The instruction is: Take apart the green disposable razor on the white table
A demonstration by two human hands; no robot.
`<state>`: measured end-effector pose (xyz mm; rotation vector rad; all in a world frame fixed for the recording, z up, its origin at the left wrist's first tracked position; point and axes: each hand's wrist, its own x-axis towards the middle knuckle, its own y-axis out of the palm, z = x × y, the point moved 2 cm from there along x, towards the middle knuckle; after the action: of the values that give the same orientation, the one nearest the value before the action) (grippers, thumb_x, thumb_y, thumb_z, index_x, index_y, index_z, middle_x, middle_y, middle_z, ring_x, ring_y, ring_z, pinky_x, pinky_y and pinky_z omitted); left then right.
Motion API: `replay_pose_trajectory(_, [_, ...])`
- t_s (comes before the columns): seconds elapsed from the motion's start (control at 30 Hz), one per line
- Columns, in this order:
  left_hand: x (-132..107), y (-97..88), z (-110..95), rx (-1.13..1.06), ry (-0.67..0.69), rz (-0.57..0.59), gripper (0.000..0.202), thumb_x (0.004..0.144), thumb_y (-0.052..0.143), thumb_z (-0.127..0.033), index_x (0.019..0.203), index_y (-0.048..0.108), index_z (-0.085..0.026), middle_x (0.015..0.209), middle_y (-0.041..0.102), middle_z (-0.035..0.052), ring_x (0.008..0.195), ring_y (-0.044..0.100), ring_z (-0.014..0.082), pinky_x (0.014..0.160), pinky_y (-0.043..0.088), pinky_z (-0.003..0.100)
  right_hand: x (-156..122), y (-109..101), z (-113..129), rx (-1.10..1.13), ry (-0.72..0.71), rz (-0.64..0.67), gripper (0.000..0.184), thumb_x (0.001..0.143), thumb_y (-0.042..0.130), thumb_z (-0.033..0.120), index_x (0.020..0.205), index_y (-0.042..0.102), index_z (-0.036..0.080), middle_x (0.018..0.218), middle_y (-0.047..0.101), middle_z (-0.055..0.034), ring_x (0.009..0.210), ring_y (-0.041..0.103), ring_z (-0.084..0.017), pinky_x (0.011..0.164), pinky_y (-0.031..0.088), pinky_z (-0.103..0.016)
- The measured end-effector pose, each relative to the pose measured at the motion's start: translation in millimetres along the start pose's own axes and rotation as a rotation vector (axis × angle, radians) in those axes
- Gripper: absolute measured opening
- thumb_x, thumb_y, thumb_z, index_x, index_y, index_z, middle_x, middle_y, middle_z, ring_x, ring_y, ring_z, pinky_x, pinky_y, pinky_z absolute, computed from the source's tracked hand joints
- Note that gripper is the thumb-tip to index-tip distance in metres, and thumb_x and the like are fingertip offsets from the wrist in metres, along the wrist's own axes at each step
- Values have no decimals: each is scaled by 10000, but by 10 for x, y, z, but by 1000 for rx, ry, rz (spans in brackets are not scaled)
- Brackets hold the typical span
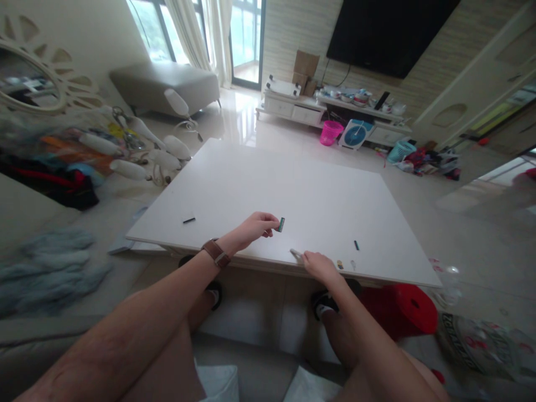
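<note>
Thumb and fingers of the left hand (264,224) pinch a small flat piece (281,225) by its left side, above the near half of a white table (293,184). The piece is oblong, green across its face with a dark border; finer detail is too small to tell. Its long axis runs nearly up and down the view, the top leaning slightly right. Whether it touches the tabletop, I cannot tell.

The right hand (320,264) is curled round a pale stick (296,253) near the table's near edge. The stick is slim; its free end points left and a little away from the person, and the rest is hidden in the fingers.

So there is one green piece and one pale stick, each in its own hand. Two dark strips lie on the table: the left strip (188,220) nearly crosswise, the right strip (357,245) nearly fore and aft, its far end leaning left. Nearer the edge sit one gold-and-dark item (340,264) and one pale item (353,264), side by side.

One brown band (216,252) circles the left wrist. Farther out are one red roll (414,309), one pink basket (331,133) and one blue-faced fan (355,134).
</note>
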<state>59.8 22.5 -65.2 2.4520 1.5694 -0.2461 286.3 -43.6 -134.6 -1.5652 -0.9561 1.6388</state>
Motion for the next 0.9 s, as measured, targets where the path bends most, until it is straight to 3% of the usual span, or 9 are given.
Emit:
replay_pose_trajectory(0.13, [4, -7, 1, -4, 1, 6, 191, 719, 696, -327, 745, 667, -140, 672, 606, 2, 585, 492, 93, 618, 374, 263, -258, 377, 601, 16, -308, 105, 409, 999, 363, 475, 1049, 687, 229, 1041, 740, -106, 949, 699, -254, 771, 470, -319])
replay_pose_trajectory(0.2, [7, -7, 2, -15, 0, 11, 186, 720, 696, -321, 750, 667, -140, 673, 606, 3, 584, 491, 93, 620, 378, 263, -310, 403, 697, 6, -397, 84, 420, 1000, 351, 467, 1021, 692, 224, 1013, 741, -113, 912, 704, -266, 763, 471, -333])
replay_pose_trajectory(0.33, [11, -11, 5, -10, 7, 19, 182, 730, 690, -317, 753, 670, -138, 681, 608, 8, 584, 486, 92, 622, 383, 261, -122, 75, 224, 56, -160, -79, 524, 1033, 202, 448, 1126, 656, 203, 1044, 727, -143, 946, 688, -273, 790, 465, -351])
replay_pose_trajectory(0.47, [17, -23, 16, -5, 0, 16, 187, 734, 689, -323, 759, 668, -139, 679, 601, 5, 584, 482, 92, 614, 381, 255, 63, -115, -260, 57, 102, -42, 549, 1037, 173, 384, 1145, 650, 134, 1131, 693, -220, 1026, 669, -302, 832, 461, -382])
replay_pose_trajectory(0.53, [21, -26, 21, -7, -3, 13, 189, 736, 689, -327, 761, 667, -140, 684, 607, 7, 586, 483, 92, 614, 381, 254, 18, -6, -172, 66, 90, -18, 530, 1037, 177, 356, 1165, 641, 134, 1120, 698, -214, 1008, 678, -292, 823, 465, -376])
replay_pose_trajectory(0.6, [22, -24, 24, -3, -2, 19, 194, 735, 690, -331, 763, 669, -140, 694, 617, 13, 588, 486, 94, 619, 387, 255, -117, 203, 116, 81, 0, 9, 483, 1037, 217, 382, 1172, 640, 192, 1095, 720, -149, 972, 689, -251, 812, 467, -340])
replay_pose_trajectory(0.73, [16, -9, 20, -2, -2, 8, 198, 716, 698, -330, 754, 670, -138, 693, 627, 23, 587, 492, 97, 623, 390, 261, -422, 525, 708, 26, -437, 157, 369, 965, 432, 505, 1000, 694, 247, 1001, 746, -92, 896, 690, -261, 752, 467, -330])
replay_pose_trajectory(0.8, [11, -1, 11, -13, -6, -8, 199, 704, 703, -325, 753, 665, -136, 681, 623, 19, 579, 489, 95, 615, 381, 261, -429, 442, 675, 34, -444, 99, 400, 1002, 342, 486, 1066, 667, 263, 1026, 739, -83, 918, 679, -255, 771, 454, -330])
replay_pose_trajectory(0.9, [3, 5, -8, -14, -11, -20, 206, 694, 711, -326, 746, 658, -134, 649, 605, 10, 568, 479, 95, 603, 365, 262, -237, 98, 197, 49, -248, -45, 485, 1039, 201, 452, 1166, 612, 228, 1047, 718, -124, 923, 667, -258, 759, 431, -330])
